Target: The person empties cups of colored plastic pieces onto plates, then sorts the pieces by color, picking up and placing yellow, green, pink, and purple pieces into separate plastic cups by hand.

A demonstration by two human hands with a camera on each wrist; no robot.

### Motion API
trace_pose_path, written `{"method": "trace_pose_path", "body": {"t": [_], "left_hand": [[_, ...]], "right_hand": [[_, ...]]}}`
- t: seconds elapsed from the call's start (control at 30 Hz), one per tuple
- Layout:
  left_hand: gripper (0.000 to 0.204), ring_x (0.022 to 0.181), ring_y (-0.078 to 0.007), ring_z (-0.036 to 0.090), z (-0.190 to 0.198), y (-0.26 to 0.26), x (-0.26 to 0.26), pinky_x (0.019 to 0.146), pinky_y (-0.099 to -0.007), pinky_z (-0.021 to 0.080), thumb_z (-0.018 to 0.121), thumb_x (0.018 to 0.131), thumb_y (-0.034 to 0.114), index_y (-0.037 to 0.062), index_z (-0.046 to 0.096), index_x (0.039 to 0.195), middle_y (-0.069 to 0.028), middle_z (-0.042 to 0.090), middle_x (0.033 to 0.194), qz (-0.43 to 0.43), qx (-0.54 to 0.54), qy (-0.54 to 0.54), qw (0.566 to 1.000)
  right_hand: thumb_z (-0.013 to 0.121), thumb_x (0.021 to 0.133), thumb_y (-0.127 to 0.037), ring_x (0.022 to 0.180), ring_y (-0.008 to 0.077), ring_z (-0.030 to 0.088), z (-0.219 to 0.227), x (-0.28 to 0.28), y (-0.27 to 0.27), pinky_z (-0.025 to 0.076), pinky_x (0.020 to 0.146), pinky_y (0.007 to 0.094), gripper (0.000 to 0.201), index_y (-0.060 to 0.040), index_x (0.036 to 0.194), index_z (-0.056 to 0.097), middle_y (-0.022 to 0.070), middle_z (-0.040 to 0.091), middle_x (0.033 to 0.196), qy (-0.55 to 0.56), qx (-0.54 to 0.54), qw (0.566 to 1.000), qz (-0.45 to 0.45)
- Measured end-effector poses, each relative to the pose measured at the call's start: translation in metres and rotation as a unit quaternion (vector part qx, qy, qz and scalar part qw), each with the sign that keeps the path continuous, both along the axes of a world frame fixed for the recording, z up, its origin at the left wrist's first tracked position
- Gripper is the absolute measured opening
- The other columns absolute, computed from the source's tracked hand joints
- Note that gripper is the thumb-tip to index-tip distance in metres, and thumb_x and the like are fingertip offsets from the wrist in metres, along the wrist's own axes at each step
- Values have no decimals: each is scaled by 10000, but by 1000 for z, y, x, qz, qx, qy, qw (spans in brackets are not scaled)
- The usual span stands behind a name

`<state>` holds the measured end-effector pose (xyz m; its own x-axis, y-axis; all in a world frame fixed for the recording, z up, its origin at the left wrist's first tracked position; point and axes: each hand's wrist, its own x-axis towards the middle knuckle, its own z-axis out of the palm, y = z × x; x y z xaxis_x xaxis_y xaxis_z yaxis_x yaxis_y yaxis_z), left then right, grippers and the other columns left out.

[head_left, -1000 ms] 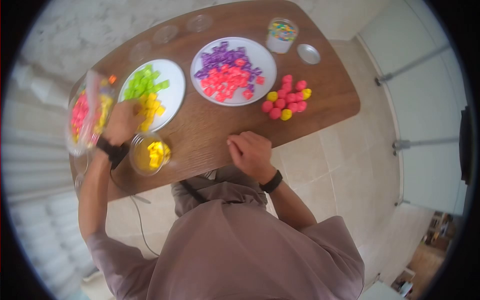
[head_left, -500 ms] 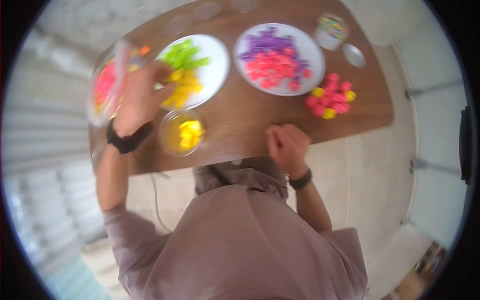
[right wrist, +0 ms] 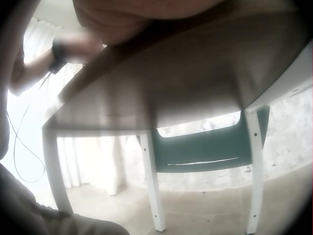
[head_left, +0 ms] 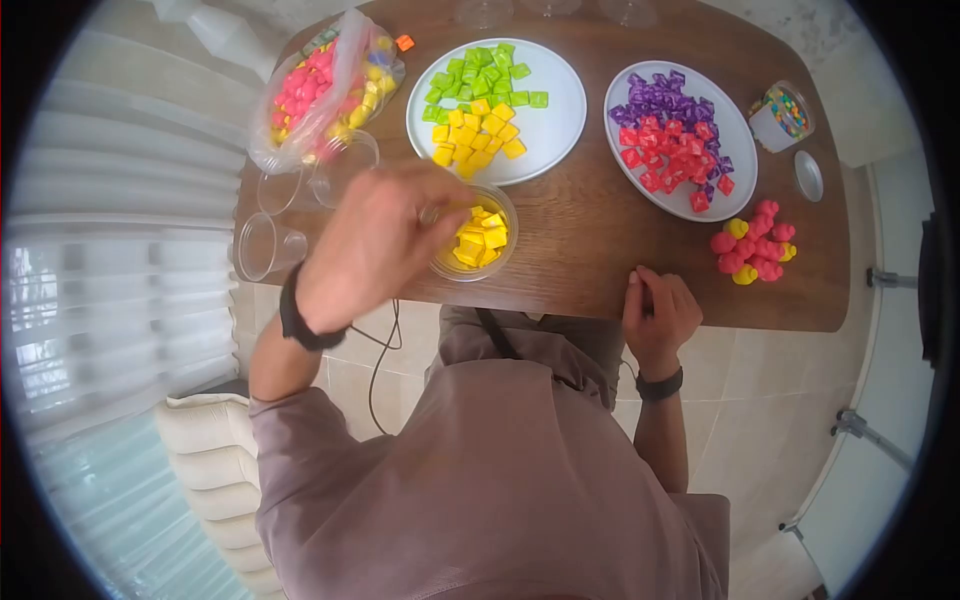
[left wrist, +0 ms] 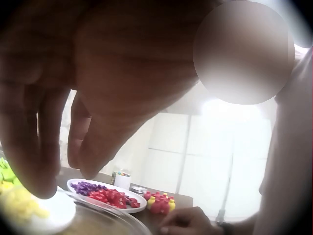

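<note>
My left hand [head_left: 370, 240] hovers over the near rim of a clear plastic cup [head_left: 512, 232] that holds several yellow wrapped candies [head_left: 482, 240]. In the left wrist view its fingers [left wrist: 41, 161] point down, apart from the thumb, with nothing visible between them. Just beyond the cup is a white plate [head_left: 560, 100] with green candies [head_left: 485, 72] at the back and yellow candies [head_left: 478, 135] in front. At the table's front edge my right hand [head_left: 660, 318] rests with loosely curled fingers, holding nothing.
Another white plate [head_left: 735, 150] carries purple and red candies. Right of it are pink and yellow pieces [head_left: 760, 245], a jar [head_left: 782, 122] and a lid [head_left: 808, 176]. On the left lie a filled plastic bag [head_left: 325, 95] and clear cups [head_left: 262, 245].
My left hand has moved from the left plate's edge to above the clear cup. My right hand stays at the table edge. The head view has shifted left, so the table appears further right.
</note>
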<state>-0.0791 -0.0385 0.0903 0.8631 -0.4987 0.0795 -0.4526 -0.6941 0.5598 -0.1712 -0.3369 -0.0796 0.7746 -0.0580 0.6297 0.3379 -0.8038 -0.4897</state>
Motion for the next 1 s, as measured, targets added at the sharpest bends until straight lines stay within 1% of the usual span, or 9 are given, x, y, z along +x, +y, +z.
{"method": "trace_pose_path", "body": {"t": [0.13, 0.23, 0.3, 0.4, 0.5, 0.53, 0.6, 0.73, 1.0], "left_hand": [[186, 783, -290, 721, 5, -7, 55, 675, -369, 568, 727, 888, 113, -6, 729, 1031, -154, 739, 936, 20, 24, -4, 999], [237, 802, -319, 716, -16, -16, 97, 716, -378, 565, 722, 899, 169, -29, 723, 1030, -162, 745, 912, -26, 120, -32, 992], [329, 914, -358, 701, -34, -20, 113, 826, -415, 550, 724, 896, 219, -34, 706, 1105, -200, 738, 1010, -46, 221, -42, 973], [427, 1098, -392, 622, -64, -10, 129, 956, -487, 485, 729, 890, 265, -4, 663, 1215, -236, 676, 1169, -77, 272, -65, 957], [307, 991, -427, 650, -91, 0, 146, 875, -510, 510, 727, 845, 231, 4, 720, 1050, -242, 699, 1008, -142, 189, -124, 964], [400, 1097, -430, 608, -83, -4, 148, 950, -519, 483, 694, 893, 246, -2, 632, 1201, -243, 665, 1154, -122, 285, -38, 950], [344, 1029, -432, 629, -94, 5, 154, 908, -518, 505, 727, 857, 198, -5, 657, 1125, -235, 684, 1098, -115, 210, -40, 970], [250, 973, -428, 647, -115, 19, 166, 870, -502, 521, 723, 811, 123, 0, 692, 1026, -214, 704, 1015, -97, 233, -65, 965], [216, 978, -436, 608, -121, 16, 168, 871, -532, 490, 668, 792, 2, 5, 660, 1007, -216, 659, 964, -140, 280, -155, 937]], "right_hand": [[753, 808, 6, 551, 217, 540, -1, 0, 0, 420, 498, 349, 139, -66, 912, 696, 34, 538, 658, -8, -4, 1000, 3], [752, 809, -3, 552, 225, 540, -1, 0, -1, 422, 501, 356, 133, -76, 902, 692, 34, 532, 659, -12, -6, 1000, -5], [751, 808, -10, 557, 232, 543, -1, 0, 2, 425, 505, 362, 129, -87, 891, 689, 34, 530, 660, -8, -7, 1000, -22], [740, 814, -83, 611, 258, 587, -1, -4, 2, 461, 539, 395, 93, -131, 843, 665, 48, 551, 674, 15, -11, 1000, -22], [731, 791, -124, 656, 267, 605, -5, 0, 3, 502, 574, 413, 99, -136, 808, 634, 52, 569, 717, -2, -1, 999, -34], [728, 783, -126, 670, 262, 608, -6, -2, 3, 505, 582, 407, 105, -135, 809, 627, 49, 567, 725, -1, -7, 999, -32], [720, 774, -130, 693, 250, 609, -2, -6, 2, 508, 598, 393, 114, -134, 811, 613, 42, 555, 732, -1, -14, 999, -31], [713, 772, -132, 712, 241, 599, -6, -7, 5, 506, 611, 377, 132, -135, 804, 584, 32, 535, 738, -18, -20, 999, -41], [727, 778, -113, 703, 238, 581, -12, -7, 5, 499, 601, 370, 162, -110, 814, 568, 41, 531, 755, -55, -15, 998, -38]]}}
